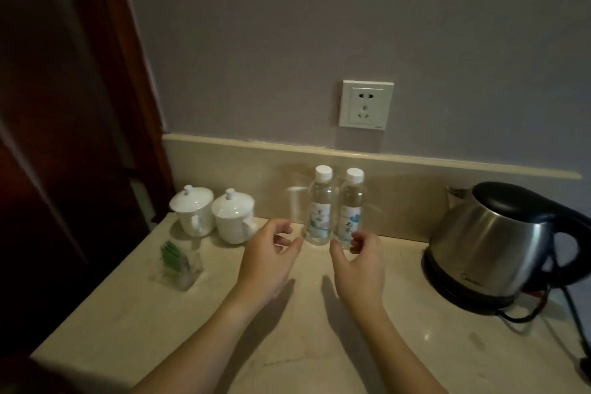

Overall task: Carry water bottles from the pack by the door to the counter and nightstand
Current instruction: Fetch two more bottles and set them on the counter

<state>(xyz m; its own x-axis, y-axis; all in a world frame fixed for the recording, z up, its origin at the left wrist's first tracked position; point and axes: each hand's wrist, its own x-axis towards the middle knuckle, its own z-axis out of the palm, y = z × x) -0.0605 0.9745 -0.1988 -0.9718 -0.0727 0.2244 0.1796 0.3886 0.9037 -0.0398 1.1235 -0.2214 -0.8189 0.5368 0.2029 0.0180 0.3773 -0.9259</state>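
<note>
Two bare forearms, left hand (267, 261), right hand (361, 265) — no sleeves, rings or watch visible

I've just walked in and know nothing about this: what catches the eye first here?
Two clear water bottles with white caps stand upright side by side at the back of the counter. The left hand and right hand hover just before them, holding nothing. A steel kettle sits at the right.

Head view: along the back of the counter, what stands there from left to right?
Left lidded cup → right lidded cup → left water bottle → right water bottle → kettle.
</note>
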